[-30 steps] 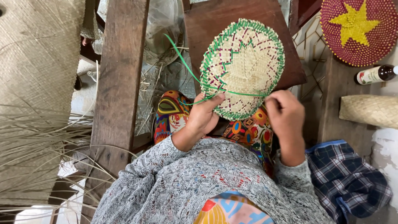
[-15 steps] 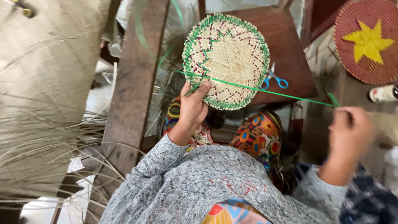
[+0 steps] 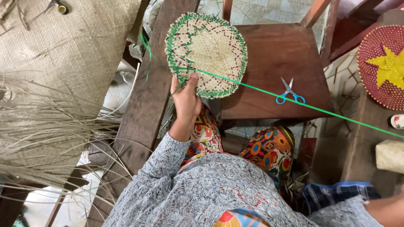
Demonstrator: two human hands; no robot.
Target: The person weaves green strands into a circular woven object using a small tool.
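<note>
L hand pinching near edge of round woven mat; green strip taut toward right. R hand out of frame, grip unknown.

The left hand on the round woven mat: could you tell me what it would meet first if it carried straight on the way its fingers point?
The left hand already grips the lower edge of the round woven mat, fingers pointing up the picture. Going straight on, it would slide across the mat's pale woven centre first. What lies beyond is hidden behind the mat.

The right hand has swung out of view, drawing the green strand taut across the wooden stool.
</note>
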